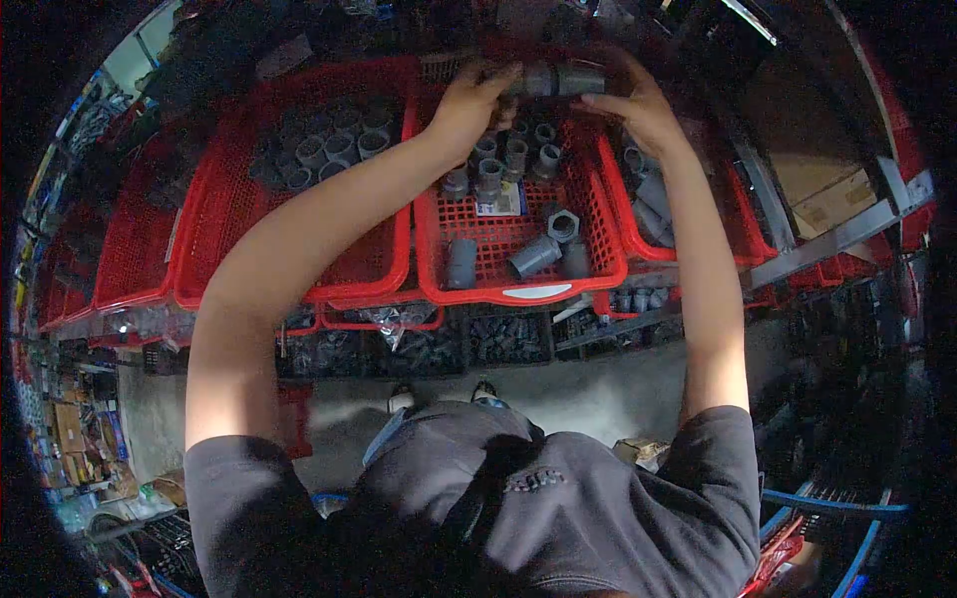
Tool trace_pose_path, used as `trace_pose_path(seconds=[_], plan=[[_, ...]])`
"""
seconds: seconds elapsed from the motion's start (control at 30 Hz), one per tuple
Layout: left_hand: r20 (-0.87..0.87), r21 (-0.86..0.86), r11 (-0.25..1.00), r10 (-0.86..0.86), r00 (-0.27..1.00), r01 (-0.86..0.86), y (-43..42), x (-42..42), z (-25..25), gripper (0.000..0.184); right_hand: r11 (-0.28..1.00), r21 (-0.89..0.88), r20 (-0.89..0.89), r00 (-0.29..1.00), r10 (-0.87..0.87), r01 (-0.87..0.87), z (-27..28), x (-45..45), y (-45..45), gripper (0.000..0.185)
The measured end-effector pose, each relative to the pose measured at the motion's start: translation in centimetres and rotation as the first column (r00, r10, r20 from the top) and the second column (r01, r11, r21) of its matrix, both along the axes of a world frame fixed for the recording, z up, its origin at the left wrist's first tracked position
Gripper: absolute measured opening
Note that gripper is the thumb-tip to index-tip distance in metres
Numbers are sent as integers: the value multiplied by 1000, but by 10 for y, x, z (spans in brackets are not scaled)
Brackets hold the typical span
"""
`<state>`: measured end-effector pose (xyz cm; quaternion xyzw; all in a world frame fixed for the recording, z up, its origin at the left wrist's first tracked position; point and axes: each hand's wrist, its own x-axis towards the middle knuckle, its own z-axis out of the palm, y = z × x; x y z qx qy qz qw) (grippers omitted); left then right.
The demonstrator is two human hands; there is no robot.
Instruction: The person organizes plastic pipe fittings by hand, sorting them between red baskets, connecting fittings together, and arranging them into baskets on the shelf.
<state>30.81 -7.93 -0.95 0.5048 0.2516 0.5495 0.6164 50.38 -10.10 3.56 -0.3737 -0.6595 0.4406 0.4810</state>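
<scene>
Above the far part of the middle red basket (434,269), a grey plastic pipe fitting (578,79) with a dark band is held sideways between my two hands. My left hand (471,108) grips its left end, fingers bent round it. At the other end, the thumb of my right hand (646,108) lies along the lower edge; the fingers curve behind and are partly lost in shadow. Below the hands, several grey threaded fittings (489,179) stand upright in the basket. Nearer me lie a hex-ended fitting (563,226) and a grey coupling (462,263).
To the left, another red basket (234,239) holds many grey pipe fittings (341,148). A right-hand basket (763,234) contains larger grey pieces (653,204). Black bins (508,339) of small parts sit on a lower level. A metal shelf rail (832,239) runs at right beside a cardboard box (832,204).
</scene>
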Motion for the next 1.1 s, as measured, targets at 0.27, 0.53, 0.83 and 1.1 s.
trace_pose_path(seconds=[0.27, 0.53, 0.83, 1.1], plan=[[47, -64, 996, -64, 997, 67, 0, -1, -1, 37, 953, 276, 415, 880, -233, 122, -8, 14, 18, 46], [73, -35, 993, -110, 991, 113, -2, 1, 0, 36, 987, 110, 163, 982, 95, -113, 5, 5, -1, 51], [74, -16, 998, -65, 995, 66, -8, 3, 5, 30, 993, 52, 272, 958, 86, -104, -3, 16, 11, 45], [2, 65, 998, -21, 1000, 21, -12, 6, 9, 24, 929, -370, 315, 939, 141, -16, 12, 22, 7, 42]])
